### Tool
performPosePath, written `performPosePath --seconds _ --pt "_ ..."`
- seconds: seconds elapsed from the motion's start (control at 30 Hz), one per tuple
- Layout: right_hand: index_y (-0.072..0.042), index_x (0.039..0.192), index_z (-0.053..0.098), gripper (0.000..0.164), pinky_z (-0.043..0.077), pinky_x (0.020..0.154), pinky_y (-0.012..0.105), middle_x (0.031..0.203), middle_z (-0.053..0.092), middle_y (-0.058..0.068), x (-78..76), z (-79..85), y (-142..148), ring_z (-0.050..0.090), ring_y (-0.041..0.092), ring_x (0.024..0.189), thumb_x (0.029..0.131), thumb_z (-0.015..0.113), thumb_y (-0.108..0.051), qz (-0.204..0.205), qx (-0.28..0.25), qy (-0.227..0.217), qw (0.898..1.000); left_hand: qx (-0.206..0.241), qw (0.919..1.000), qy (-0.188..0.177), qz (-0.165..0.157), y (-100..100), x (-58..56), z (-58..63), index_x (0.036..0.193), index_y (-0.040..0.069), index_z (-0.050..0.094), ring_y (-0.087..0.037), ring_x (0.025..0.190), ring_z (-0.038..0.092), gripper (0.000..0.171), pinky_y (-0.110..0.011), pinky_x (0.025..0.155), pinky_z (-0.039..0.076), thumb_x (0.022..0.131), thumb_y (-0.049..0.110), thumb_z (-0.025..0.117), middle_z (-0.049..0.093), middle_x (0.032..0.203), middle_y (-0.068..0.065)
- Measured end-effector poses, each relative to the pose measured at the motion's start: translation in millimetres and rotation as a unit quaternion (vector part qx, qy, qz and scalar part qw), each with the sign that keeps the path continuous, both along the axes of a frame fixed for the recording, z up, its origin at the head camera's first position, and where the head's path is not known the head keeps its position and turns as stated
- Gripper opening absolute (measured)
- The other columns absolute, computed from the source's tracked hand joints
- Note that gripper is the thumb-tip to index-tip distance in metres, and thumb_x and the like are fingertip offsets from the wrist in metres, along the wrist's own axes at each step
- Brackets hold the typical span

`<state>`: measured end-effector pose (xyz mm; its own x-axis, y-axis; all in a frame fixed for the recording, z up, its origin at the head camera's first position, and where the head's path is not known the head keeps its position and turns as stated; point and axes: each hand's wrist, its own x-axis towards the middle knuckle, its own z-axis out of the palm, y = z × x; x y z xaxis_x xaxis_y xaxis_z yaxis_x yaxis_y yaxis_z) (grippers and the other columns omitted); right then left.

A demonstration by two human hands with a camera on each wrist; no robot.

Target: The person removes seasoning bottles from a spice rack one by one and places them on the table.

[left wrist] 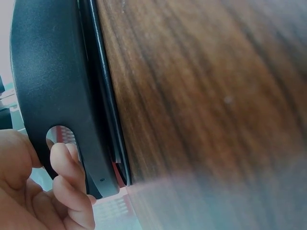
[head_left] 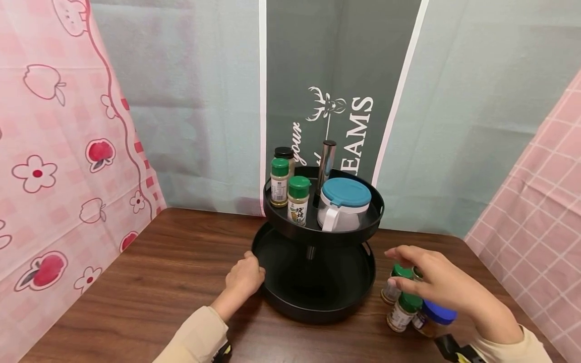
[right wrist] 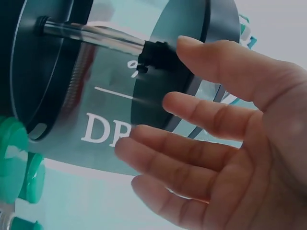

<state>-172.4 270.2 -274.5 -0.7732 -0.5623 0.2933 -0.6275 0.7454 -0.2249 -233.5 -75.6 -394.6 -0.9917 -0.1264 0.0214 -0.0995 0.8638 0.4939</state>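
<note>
A black two-tier round tray with a metal post stands on the wooden table. My left hand grips the left rim of its lower tier; in the left wrist view fingers curl through the oval handle hole. My right hand is above several seasoning jars right of the tray, fingers spread and holding nothing. Among these are a green-capped jar, another green-capped jar and a blue-lidded jar. The right hand partly hides this group.
On the upper tier stand two green-capped shakers, a black-lidded jar behind them and a white container with a teal lid. Behind the table hangs a grey cloth, with a pink patterned cloth on the left and a pink checked one on the right.
</note>
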Motion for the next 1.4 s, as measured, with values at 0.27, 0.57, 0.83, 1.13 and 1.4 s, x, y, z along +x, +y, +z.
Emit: performPosePath --seconds 0.27,0.57,0.83,1.13,1.4 --pt "-0.014 0.112 0.057 0.038 0.052 0.068 0.039 0.109 0.061 -0.002 2.5 7.3 -13 0.057 0.009 0.09 0.079 0.07 -0.025 0.01 -0.038 0.058 0.998 -0.002 1.0 0.004 -0.001 1 0.4 0.4 0.1 -0.003 0.047 -0.033 0.071 0.058 0.033 -0.049 0.054 0.046 0.077 0.018 0.056 0.063 0.083 -0.021" --pt "-0.013 0.114 0.056 0.044 0.051 0.066 0.039 0.108 0.06 -0.005 2.0 14.0 -26 0.056 0.011 0.09 0.074 0.073 -0.014 0.029 -0.059 0.121 0.99 -0.001 1.0 0.005 -0.001 1 0.0 1.0 0.099 -0.003 0.047 -0.034 0.071 0.058 0.031 -0.049 0.055 0.046 0.077 0.018 0.056 0.063 0.084 -0.022" --pt "-0.008 0.111 0.058 0.041 0.051 0.068 0.041 0.102 0.063 -0.001 0.7 20.0 -41 0.057 0.011 0.088 0.074 0.072 -0.014 0.006 -0.08 0.128 0.988 -0.003 1.0 0.001 0.0 0 -0.3 1.3 0.102 -0.004 0.047 -0.034 0.072 0.058 0.034 -0.05 0.055 0.046 0.077 0.018 0.056 0.063 0.084 -0.022" --pt "-0.008 0.103 0.06 0.032 0.046 0.052 0.03 0.085 0.062 -0.001 2.6 29.0 -66 0.058 0.006 0.07 0.073 0.071 -0.011 -0.018 -0.127 0.161 0.979 -0.004 1.0 0.001 0.001 0 0.0 -0.1 0.1 -0.003 0.047 -0.034 0.071 0.058 0.033 -0.049 0.055 0.046 0.077 0.018 0.057 0.063 0.083 -0.022" --pt "-0.008 0.089 0.063 0.015 0.046 0.049 0.031 0.07 0.056 -0.003 4.4 30.9 -97 0.05 0.006 0.059 0.075 0.069 -0.011 -0.074 -0.152 0.188 0.968 -0.002 1.0 -0.003 0.002 0 0.4 0.9 0.1 -0.003 0.047 -0.034 0.072 0.058 0.032 -0.049 0.055 0.046 0.078 0.019 0.057 0.063 0.084 -0.023"
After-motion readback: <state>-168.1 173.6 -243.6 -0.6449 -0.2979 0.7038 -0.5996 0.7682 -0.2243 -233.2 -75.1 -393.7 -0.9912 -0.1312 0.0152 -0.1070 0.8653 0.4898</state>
